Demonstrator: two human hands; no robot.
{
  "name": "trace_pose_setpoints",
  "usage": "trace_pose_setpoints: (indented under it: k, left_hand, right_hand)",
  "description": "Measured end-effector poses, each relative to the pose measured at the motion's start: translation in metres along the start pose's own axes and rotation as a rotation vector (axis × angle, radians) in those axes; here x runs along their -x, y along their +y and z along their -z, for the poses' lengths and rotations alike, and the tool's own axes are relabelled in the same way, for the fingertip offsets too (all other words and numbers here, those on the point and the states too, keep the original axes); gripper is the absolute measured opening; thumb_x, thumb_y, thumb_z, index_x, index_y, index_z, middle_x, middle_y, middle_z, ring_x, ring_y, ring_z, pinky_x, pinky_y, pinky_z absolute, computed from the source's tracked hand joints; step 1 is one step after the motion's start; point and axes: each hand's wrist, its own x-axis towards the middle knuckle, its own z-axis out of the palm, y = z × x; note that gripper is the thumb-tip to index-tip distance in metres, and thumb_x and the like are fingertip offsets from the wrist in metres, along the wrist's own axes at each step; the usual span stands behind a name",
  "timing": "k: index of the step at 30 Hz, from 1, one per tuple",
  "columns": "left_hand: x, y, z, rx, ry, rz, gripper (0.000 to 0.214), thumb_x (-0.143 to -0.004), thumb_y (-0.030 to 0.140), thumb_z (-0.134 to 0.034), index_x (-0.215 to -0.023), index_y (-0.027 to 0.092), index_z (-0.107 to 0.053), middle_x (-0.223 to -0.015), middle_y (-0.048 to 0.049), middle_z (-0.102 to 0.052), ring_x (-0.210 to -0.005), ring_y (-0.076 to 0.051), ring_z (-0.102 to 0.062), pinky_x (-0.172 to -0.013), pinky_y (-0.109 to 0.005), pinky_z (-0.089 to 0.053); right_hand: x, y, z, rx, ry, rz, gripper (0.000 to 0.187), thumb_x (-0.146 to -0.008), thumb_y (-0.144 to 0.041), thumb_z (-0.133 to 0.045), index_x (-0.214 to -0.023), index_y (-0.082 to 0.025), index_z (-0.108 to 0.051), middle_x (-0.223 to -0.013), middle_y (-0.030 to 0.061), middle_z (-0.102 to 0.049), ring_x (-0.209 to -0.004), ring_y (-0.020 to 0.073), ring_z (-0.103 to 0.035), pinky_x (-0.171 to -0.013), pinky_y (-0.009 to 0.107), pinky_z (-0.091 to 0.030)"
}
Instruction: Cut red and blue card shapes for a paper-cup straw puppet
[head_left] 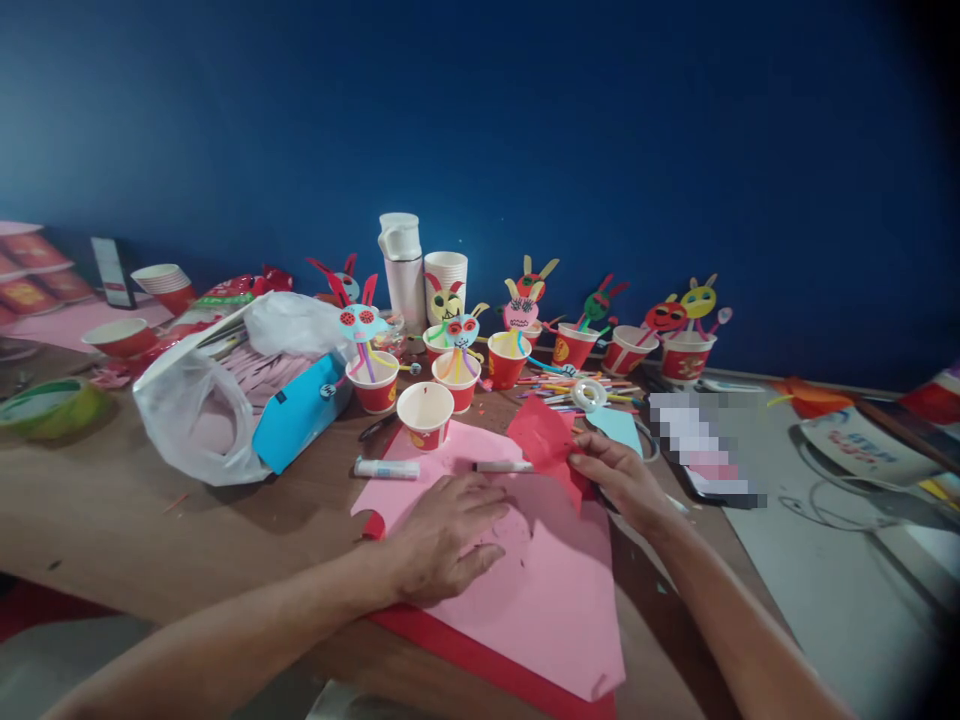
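My left hand [452, 535] lies flat on a sheet of pink paper [555, 610], fingers stretched out. Between the thumb and fingers of my right hand [619, 475] is the edge of a piece of red paper [541, 445], raised at the pink sheet's upper right corner. A marker pen [502, 467] rests on the pink sheet just beyond my left fingertips, its right end close to the red paper. Another white pen or tube [386, 469] lies at the sheet's upper left. An upright red paper cup [425, 415] stands at the sheet's far edge.
Several red cups with paper-faced figures [459, 345] stand behind. Left is a white plastic bag [195, 420] beside blue card [300, 415]. Coloured sticks [577, 385], a tape roll [589, 394] and a phone [705, 450] lie to the right. A white flask [403, 270] stands by the wall.
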Motion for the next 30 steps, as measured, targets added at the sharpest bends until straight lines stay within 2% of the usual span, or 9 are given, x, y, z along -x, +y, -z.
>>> trace_pose_setpoints:
  k: [5,9,13,19,23,27,30]
  left_hand:
    - [0.002,-0.003,-0.014,-0.167,-0.071,0.034,0.050,-0.078,0.041,-0.045,-0.124,0.019,-0.041,-0.121,-0.0094,-0.050,-0.110,-0.029,-0.040,-0.092,-0.046,-0.030]
    - [0.002,0.000,-0.017,-0.237,-0.103,-0.013,0.051,-0.080,0.042,-0.042,-0.125,0.019,-0.038,-0.126,-0.0081,-0.047,-0.113,-0.029,-0.037,-0.091,-0.047,-0.031]
    - [0.009,0.008,-0.011,-0.248,-0.134,-0.109,0.043,-0.082,0.037,-0.041,-0.121,0.019,-0.042,-0.128,-0.0068,-0.046,-0.113,-0.027,-0.038,-0.089,-0.043,-0.033]
    - [0.028,0.004,0.006,-0.167,-0.078,-0.177,0.028,-0.085,0.018,-0.034,-0.105,0.017,-0.055,-0.102,-0.0082,-0.062,-0.096,-0.019,-0.051,-0.085,-0.034,-0.039]
    - [0.014,-0.003,0.008,-0.236,-0.024,-0.160,0.032,-0.085,0.015,-0.032,-0.108,0.014,-0.053,-0.104,-0.0116,-0.060,-0.098,-0.021,-0.051,-0.084,-0.037,-0.040]
    - [-0.014,-0.004,-0.005,-0.336,-0.065,-0.207,0.034,-0.085,0.019,-0.033,-0.114,0.010,-0.049,-0.117,-0.0133,-0.053,-0.109,-0.023,-0.044,-0.094,-0.040,-0.034]
    - [-0.022,-0.003,-0.012,-0.366,-0.091,-0.199,0.035,-0.085,0.022,-0.035,-0.115,0.008,-0.048,-0.118,-0.0137,-0.052,-0.110,-0.024,-0.043,-0.097,-0.040,-0.031]
  right_hand:
    - [0.000,0.006,-0.003,0.169,-0.107,-0.003,0.019,-0.072,-0.033,-0.060,-0.080,-0.017,-0.054,-0.060,-0.0030,-0.053,-0.050,0.0083,-0.044,-0.048,0.020,-0.033]
    - [-0.002,0.015,-0.002,0.256,-0.149,0.031,0.016,-0.074,-0.031,-0.056,-0.082,-0.017,-0.054,-0.067,-0.0025,-0.054,-0.055,0.0090,-0.046,-0.051,0.020,-0.034]
    - [-0.003,0.019,-0.002,0.333,-0.177,0.083,0.011,-0.075,-0.028,-0.054,-0.078,-0.017,-0.054,-0.066,-0.0027,-0.054,-0.056,0.0094,-0.046,-0.052,0.020,-0.034]
    - [-0.003,0.018,-0.006,0.281,-0.132,0.055,0.015,-0.073,-0.031,-0.055,-0.078,-0.016,-0.055,-0.066,-0.0016,-0.056,-0.055,0.0101,-0.048,-0.050,0.021,-0.036]
    - [-0.004,0.020,-0.007,0.236,-0.086,0.041,0.019,-0.075,-0.035,-0.053,-0.084,-0.018,-0.052,-0.062,-0.0030,-0.055,-0.049,0.0094,-0.047,-0.047,0.020,-0.034]
    - [-0.005,0.024,-0.009,0.252,-0.088,0.060,0.017,-0.074,-0.034,-0.052,-0.080,-0.018,-0.052,-0.059,-0.0034,-0.053,-0.048,0.0093,-0.046,-0.046,0.020,-0.033]
    - [-0.005,0.026,-0.009,0.285,-0.088,0.092,0.014,-0.074,-0.031,-0.052,-0.079,-0.018,-0.054,-0.061,-0.0034,-0.053,-0.051,0.0097,-0.046,-0.049,0.020,-0.034]
